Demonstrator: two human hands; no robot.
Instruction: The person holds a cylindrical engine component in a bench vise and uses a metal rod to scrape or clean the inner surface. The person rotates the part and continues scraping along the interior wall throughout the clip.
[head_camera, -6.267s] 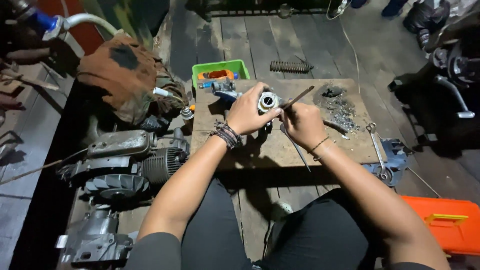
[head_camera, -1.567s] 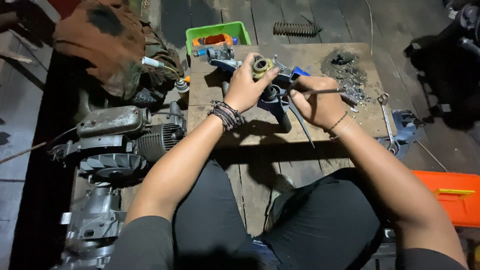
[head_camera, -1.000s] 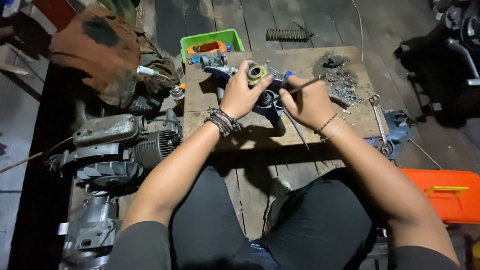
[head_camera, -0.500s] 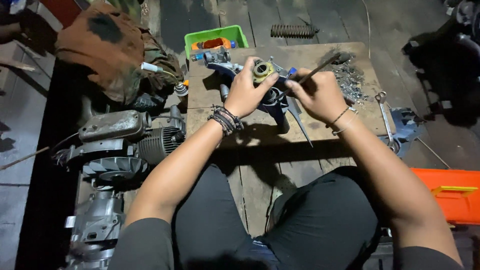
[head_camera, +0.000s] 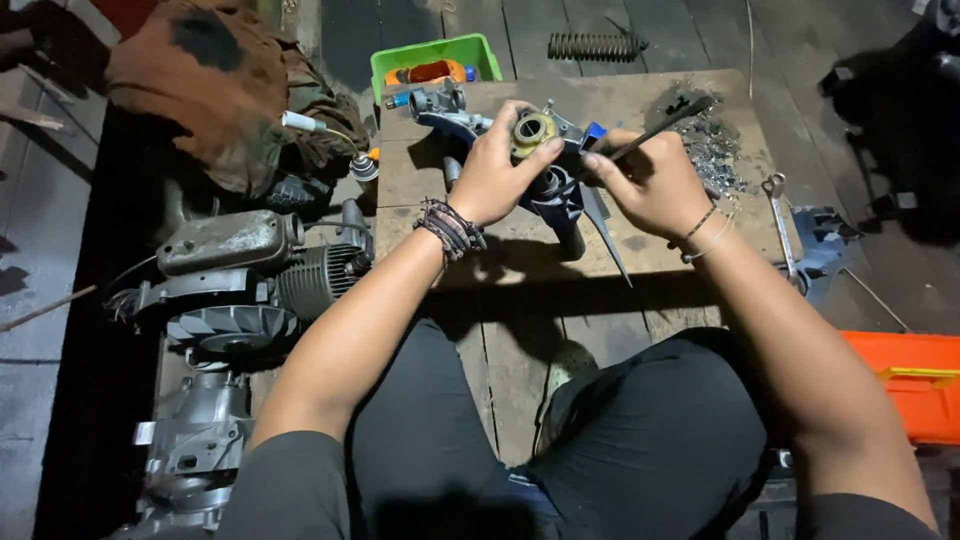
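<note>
Lower half of the metal part (head_camera: 545, 175) hidden behind the left hand (head_camera: 500, 175). Orange case (head_camera: 905, 385) cut off at the right edge. Tool's (head_camera: 655, 130) tip too small to tell

We see no packages, labels, signs or screens here, just tools and engine parts around us.

Your left hand (head_camera: 497, 172) wears a dark braided bracelet (head_camera: 450, 226), and your right hand (head_camera: 655, 185) wears 2 thin pale bangles (head_camera: 706, 231). The part (head_camera: 533, 130) between them is grey metal with a brassy yellow ring, above a blue piece (head_camera: 592, 135). The rod (head_camera: 655, 130) is dark. The bench (head_camera: 650, 250) is plain brown wood with a black grimy patch (head_camera: 715, 145). You see a bright green tray (head_camera: 432, 55) holding something orange, an orange case (head_camera: 910, 385), a rust-brown cloth (head_camera: 215, 85), a dull grey engine (head_camera: 235, 275) and your black shorts (head_camera: 640, 450).
</note>
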